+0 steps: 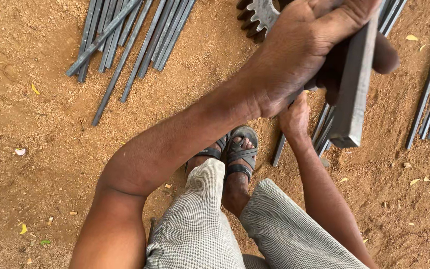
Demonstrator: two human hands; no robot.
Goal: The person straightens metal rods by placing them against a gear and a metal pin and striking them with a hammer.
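Flat steel bar (pixel 355 89) was gripped firmly in the left hand (pixel 304 50) and raised above the sandy ground (pixel 46 139), while the right hand (pixel 294 118) closed on thin rods (pixel 323 130) below, so I judge striking or bending was underway, needing steady aim.

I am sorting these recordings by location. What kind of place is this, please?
Probably an outdoor metalworking yard. The ground is bare reddish dirt, bundles of thin steel rods lie on it, and a toothed gear sits nearby. The left hand grips a flat steel bar.
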